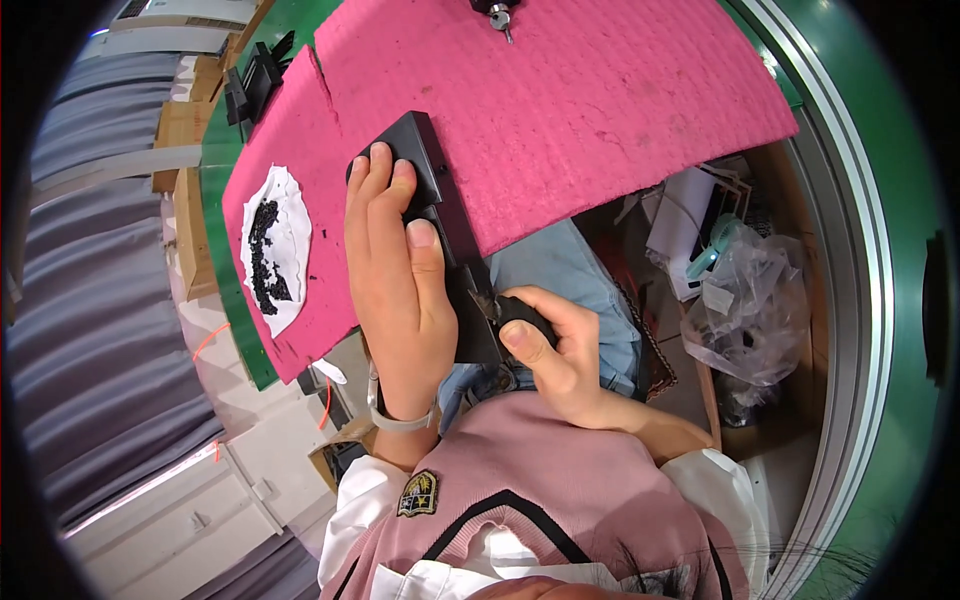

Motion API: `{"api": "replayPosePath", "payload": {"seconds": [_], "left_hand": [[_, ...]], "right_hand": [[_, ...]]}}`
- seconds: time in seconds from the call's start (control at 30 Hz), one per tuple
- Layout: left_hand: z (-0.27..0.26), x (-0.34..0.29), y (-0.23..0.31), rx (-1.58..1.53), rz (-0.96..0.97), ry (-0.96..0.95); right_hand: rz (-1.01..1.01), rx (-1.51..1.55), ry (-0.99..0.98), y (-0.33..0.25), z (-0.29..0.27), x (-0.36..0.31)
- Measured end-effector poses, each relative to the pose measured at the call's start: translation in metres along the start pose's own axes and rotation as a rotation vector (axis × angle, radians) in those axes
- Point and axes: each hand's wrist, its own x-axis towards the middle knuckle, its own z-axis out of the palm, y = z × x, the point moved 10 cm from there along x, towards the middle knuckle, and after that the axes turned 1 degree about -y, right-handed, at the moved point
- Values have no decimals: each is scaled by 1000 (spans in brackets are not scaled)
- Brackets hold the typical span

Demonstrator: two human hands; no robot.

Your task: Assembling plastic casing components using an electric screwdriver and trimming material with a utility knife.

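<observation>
1. Head view: below the black box [462, 235], a vest badge [419, 493]; no readable writing.
2. Right hand [565, 365] clenches a dark-handled blade [525, 318] at the box's right edge.
3. Left hand [400, 270], fingers straight, seemingly steadies the box; grip underneath hidden.
4. Left of the box, on pink mat [600, 110], white sheet [297, 222] perhaps collects black crumbs [262, 262].

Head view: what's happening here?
A person's left hand lies along a long black part, which reaches past the near edge of the pink mat. The right hand grips a dark-handled tool, its tip at the part. Black scraps sit on a crumpled white sheet to the left.
</observation>
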Motion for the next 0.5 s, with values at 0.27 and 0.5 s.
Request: {"api": "replayPosePath", "payload": {"seconds": [0.27,0.5], "left_hand": [[-1,-1,3,-32,50,29],[-2,0,2,22,50,16]], "right_hand": [[-336,-526,-394,-19,0,28],[-158,-355,-539,-11,10,34]]}}
